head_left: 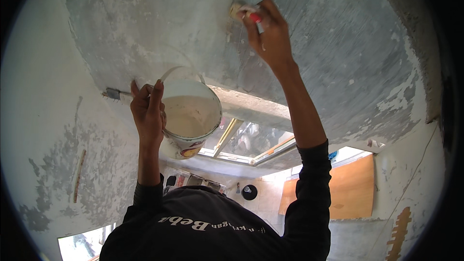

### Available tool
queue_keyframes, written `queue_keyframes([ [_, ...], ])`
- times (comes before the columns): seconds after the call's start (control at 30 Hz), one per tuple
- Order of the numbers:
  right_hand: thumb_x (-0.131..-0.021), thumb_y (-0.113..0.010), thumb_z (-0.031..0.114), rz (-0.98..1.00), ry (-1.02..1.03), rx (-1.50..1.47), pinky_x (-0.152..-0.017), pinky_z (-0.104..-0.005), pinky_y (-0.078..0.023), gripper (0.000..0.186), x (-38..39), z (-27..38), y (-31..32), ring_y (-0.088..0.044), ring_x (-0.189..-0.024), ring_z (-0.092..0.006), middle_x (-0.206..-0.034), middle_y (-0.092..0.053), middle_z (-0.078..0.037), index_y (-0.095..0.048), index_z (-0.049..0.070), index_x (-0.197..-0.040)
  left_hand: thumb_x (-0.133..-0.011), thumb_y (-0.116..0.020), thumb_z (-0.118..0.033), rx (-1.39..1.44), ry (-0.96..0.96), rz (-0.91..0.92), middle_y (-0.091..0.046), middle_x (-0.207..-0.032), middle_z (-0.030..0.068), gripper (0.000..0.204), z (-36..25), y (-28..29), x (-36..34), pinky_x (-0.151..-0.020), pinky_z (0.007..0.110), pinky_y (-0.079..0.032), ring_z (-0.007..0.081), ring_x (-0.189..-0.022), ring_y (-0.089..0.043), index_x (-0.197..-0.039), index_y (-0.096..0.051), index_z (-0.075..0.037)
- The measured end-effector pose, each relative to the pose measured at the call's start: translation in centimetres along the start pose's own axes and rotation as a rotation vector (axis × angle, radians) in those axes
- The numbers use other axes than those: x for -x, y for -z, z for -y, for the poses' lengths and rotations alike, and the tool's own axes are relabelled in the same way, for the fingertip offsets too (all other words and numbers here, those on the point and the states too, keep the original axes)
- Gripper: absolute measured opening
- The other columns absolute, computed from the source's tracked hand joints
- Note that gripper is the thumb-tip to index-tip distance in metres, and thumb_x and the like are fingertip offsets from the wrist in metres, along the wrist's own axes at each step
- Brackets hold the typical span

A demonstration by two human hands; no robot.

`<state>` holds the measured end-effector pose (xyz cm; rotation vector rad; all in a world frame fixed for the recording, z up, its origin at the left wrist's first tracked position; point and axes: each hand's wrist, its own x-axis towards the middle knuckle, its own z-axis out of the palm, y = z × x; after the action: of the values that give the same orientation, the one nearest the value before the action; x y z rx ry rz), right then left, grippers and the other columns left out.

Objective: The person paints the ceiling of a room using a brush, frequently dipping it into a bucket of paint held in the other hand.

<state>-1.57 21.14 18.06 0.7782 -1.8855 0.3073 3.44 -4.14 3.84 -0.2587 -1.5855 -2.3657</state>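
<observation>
My left hand (pixel 149 111) grips the rim of a white plastic bucket (pixel 186 149) with its fingers closed. Cream-coloured paint (pixel 189 115) lies inside, and the bucket's thin handle (pixel 181 68) stands up above the opening. My right hand (pixel 272 36) is raised higher and further right, closed around a paintbrush (pixel 237 9) with some red on its handle. The bristles are slightly blurred and appear to touch the patchy grey plaster surface (pixel 193 29). To the right of the brush the surface is darker and streaked; to the left it is paler.
A small dark fixture (pixel 113 94) sits on the wall beside my left hand. Below the plaster is a framed window (pixel 251 140). A wooden panel (pixel 350 188) stands at lower right. On the floor are a round black container (pixel 249 192) and several tools.
</observation>
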Motion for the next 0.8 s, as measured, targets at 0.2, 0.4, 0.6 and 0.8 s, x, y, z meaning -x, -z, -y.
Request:
queue_keyframes([
  [0.2, -0.087, -0.066, 0.005, -0.121, -0.242, -0.286, -0.05, -0.027, -0.044, 0.01, 1.4, 1.0, -0.7, -0.056, -0.06, -0.016, -0.088, -0.059, -0.006, -0.065, 0.005, -0.098, -0.097, -0.06, -0.02, 0.008, 0.028, -0.018, -0.033, -0.052, -0.0104, 0.026, 0.0, 0.5, 0.0, -0.03, 0.019, -0.021, -0.0027, -0.035, -0.026, -0.074, -0.052, -0.013],
  [0.4, -0.093, -0.056, 0.009, 0.302, -0.473, -0.297, -0.067, -0.0408, -0.057, 0.019, 11.5, 1.4, -4.7, -0.069, -0.084, -0.0314, -0.106, -0.062, -0.015, -0.05, 0.008, -0.111, -0.097, -0.06, -0.02, -0.024, -0.039, -0.035, -0.033, -0.052, -0.0105, 0.027, 0.4, 0.5, -0.1, -0.031, 0.018, -0.02, -0.0028, -0.035, -0.026, -0.072, -0.052, -0.014],
  [0.6, -0.08, -0.065, 0.004, 0.356, -0.031, 0.017, -0.063, -0.0334, -0.057, 0.013, 20.9, 3.0, -8.3, -0.06, -0.085, -0.0255, -0.094, -0.053, -0.011, -0.062, -0.004, -0.091, -0.097, -0.062, -0.022, 0.044, 0.043, -0.071, -0.031, -0.042, -0.0085, 0.042, 0.0, 0.5, -0.2, -0.032, 0.015, -0.024, -0.0002, -0.03, -0.026, -0.061, -0.041, -0.014],
  [0.8, -0.078, -0.07, 0.001, 0.307, -0.2, -0.137, -0.068, -0.0375, -0.057, 0.018, 22.3, 4.1, -7.9, -0.061, -0.082, -0.0288, -0.093, -0.053, -0.012, -0.062, -0.004, -0.094, -0.097, -0.062, -0.024, -0.025, 0.062, -0.09, -0.031, -0.043, -0.0083, 0.041, 0.7, 0.8, 0.1, -0.029, 0.018, -0.021, -0.0003, -0.03, -0.027, -0.062, -0.042, -0.014],
])
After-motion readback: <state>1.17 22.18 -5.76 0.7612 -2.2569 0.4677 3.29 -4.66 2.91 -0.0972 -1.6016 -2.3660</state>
